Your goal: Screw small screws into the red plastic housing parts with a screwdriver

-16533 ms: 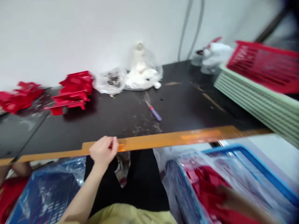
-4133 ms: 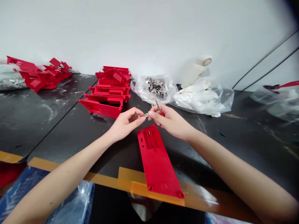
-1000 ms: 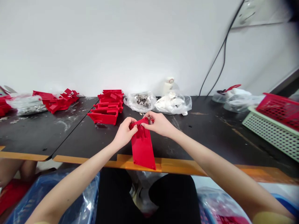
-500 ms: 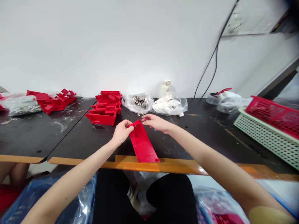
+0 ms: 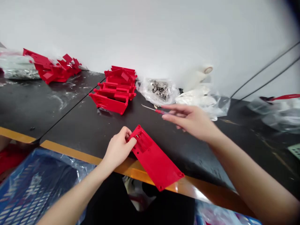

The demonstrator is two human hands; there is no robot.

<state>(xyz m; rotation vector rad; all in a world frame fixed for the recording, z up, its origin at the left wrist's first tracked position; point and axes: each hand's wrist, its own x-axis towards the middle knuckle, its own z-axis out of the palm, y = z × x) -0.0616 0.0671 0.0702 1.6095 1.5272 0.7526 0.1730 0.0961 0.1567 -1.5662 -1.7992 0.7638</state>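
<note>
My left hand (image 5: 119, 148) pinches the far end of a flat red plastic plate (image 5: 154, 159) that lies slanting over the table's orange front edge. My right hand (image 5: 191, 120) hovers to the right above the black table with its fingers stretched toward the left, next to a small red-handled screwdriver (image 5: 153, 109); whether the fingers hold its handle is unclear. A stack of red plastic housings (image 5: 114, 92) stands behind the plate.
A clear bag of metal screws (image 5: 159, 89) and a bag of white parts (image 5: 203, 100) lie by the wall. More red parts (image 5: 52, 65) sit far left. A blue basket (image 5: 28, 187) lined with plastic is below the table edge (image 5: 70, 152) at left.
My right hand has left the plate's top end and moved right toward the screwdriver. The left hand still holds the plate, now slanted more. The view dropped closer to the table.
</note>
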